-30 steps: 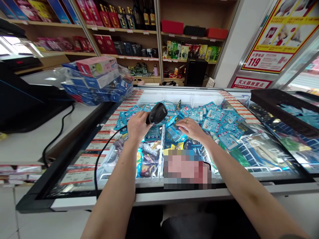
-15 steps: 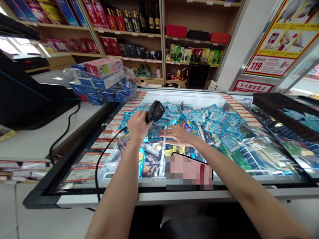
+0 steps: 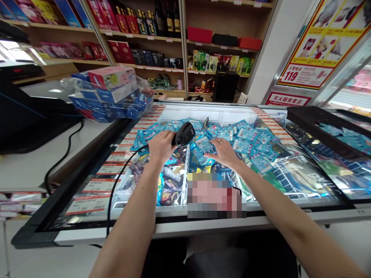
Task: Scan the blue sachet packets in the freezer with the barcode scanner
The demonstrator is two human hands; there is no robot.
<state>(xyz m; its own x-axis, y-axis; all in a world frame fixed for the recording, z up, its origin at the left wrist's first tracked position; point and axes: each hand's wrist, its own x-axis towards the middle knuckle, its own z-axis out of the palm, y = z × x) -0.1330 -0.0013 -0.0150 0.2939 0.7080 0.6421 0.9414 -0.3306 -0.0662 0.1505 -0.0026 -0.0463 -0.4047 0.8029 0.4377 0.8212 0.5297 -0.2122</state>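
In my left hand (image 3: 162, 148) is a black barcode scanner (image 3: 184, 134), its head turned to the right and its cable trailing down to the left. My right hand (image 3: 224, 151) is over the freezer glass, thumb and fingers apart, with the fingertips at the right edge of a blue packet (image 3: 203, 145). Whether the fingers touch that packet or rest beside it is hard to tell. Several similar blue packets (image 3: 246, 135) lie spread over the glass to the right, and more blue packets (image 3: 145, 135) lie behind my left hand.
Under the glass of the chest freezer (image 3: 208, 228) are wire baskets of wrapped goods. A pixelated phone (image 3: 217, 197) lies near the front edge. Plastic-wrapped boxes (image 3: 111, 92) stand on the left counter. A black-framed organizer (image 3: 321, 127) lies at right; stocked shelves (image 3: 145, 36) stand behind.
My right hand has moved right and a little back, its fingers now more bent. A blue packet now shows between the scanner and my right hand. The scanner has shifted slightly right.
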